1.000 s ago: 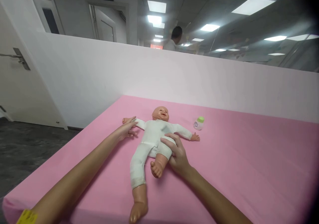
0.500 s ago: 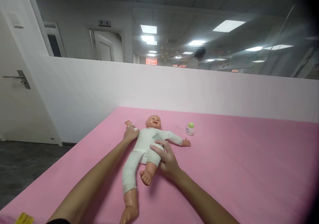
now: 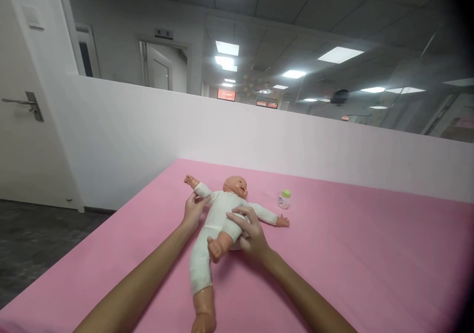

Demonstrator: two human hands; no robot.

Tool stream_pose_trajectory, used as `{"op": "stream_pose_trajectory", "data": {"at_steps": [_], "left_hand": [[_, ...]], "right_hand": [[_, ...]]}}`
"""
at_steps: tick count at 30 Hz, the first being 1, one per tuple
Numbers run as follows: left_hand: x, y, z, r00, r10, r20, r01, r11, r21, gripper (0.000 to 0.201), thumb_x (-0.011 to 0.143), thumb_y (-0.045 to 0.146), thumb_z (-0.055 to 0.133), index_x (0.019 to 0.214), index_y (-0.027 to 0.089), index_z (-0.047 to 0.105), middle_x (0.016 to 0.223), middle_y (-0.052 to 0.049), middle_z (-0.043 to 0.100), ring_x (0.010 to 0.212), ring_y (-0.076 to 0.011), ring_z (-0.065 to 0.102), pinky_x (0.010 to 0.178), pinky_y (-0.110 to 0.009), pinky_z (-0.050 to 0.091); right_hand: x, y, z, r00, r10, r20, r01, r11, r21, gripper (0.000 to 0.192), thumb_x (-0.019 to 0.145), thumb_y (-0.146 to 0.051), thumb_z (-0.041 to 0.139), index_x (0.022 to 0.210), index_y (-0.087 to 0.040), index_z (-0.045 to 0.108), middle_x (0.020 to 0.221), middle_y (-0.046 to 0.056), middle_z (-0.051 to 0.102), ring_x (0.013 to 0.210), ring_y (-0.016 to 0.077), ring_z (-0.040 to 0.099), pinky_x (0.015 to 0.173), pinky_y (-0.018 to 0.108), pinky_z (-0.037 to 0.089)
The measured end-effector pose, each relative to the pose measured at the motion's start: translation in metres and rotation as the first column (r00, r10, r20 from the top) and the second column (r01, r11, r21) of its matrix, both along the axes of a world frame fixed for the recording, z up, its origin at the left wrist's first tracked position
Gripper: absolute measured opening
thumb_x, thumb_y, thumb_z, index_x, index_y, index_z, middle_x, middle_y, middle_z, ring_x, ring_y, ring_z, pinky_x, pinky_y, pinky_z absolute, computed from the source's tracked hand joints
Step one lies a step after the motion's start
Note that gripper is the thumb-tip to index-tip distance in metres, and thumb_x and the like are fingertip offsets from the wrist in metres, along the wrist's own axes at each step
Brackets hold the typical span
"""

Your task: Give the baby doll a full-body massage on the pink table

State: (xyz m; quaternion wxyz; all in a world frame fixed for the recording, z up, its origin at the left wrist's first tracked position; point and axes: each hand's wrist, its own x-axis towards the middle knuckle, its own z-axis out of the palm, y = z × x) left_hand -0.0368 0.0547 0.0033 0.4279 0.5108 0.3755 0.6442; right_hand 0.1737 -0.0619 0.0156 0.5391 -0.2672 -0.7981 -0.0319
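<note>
- Pink sheeted mattress (image 3: pixel 370 254) bears a plastic baby doll in a white cotton romper (image 3: pixel 218 214), laid face up between the two hands
- Left hand (image 3: pixel 193 210) is closed around the doll's upper arm, just beside its shoulder
- Right hand (image 3: pixel 247 230) is curled over the doll's hip and raised thigh, fingers (image 3: pixel 237 216) pressed on the romper
- Small white bottle with a green cap (image 3: pixel 284 199) stands beyond the right hand, apart from the doll's outstretched arm
- Step in hand is judged to be turning or repositioning the doll; a steady hold at shoulder and hip would be called for next
</note>
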Motion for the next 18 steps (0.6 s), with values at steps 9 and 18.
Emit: {"op": "stream_pose_trajectory", "data": {"at_steps": [9, 18], "left_hand": [[0.006, -0.009, 0.002, 0.989, -0.147, -0.01, 0.147, 0.989, 0.027, 0.036, 0.071, 0.031, 0.076, 0.102, 0.016, 0.067, 0.106, -0.008, 0.074, 0.104, -0.0269, 0.069, 0.09, -0.037, 0.055], [0.007, -0.012, 0.003, 0.974, -0.123, -0.19, 0.147, 0.983, 0.114, 0.03, 0.075, 0.031, 0.071, 0.101, 0.016, 0.071, 0.105, -0.011, 0.072, 0.103, -0.0276, 0.066, 0.084, -0.036, 0.054]], "right_hand": [[0.004, 0.007, -0.008, 0.975, 0.013, -0.223, -0.052, 0.984, -0.169, 0.059, 0.074, 0.001, 0.046, 0.122, -0.027, 0.065, 0.132, 0.009, 0.064, 0.127, 0.0274, 0.059, 0.108, 0.053, 0.048], [0.003, 0.006, -0.007, 0.975, -0.063, -0.211, 0.027, 0.985, -0.169, 0.06, 0.077, 0.0, 0.049, 0.125, -0.03, 0.069, 0.128, 0.008, 0.064, 0.122, 0.0268, 0.061, 0.101, 0.049, 0.052]]}}
